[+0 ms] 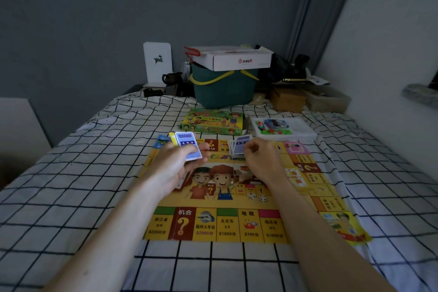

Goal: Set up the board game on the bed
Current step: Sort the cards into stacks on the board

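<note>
from the head view, the yellow game board [237, 220] lies flat on the checked bed [71, 185]. the left hand [176, 166] pinches a blue card [189, 147] over its far left part; the right hand [258, 157] clamps a card stack [240, 146]. the green game box [213, 122] and a white tray [283, 129] lie just beyond.

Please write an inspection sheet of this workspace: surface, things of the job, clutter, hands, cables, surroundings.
Surface: bed with a checked cover.
Job's things: game board spread flat; game box and parts tray beyond it.
Clutter: green basket carrying a white carton at the far end.
Hands: left hand holds cards; right hand pinches a card stack.
Cables: nothing seen.
Surroundings: grey wall, curtain.
</note>
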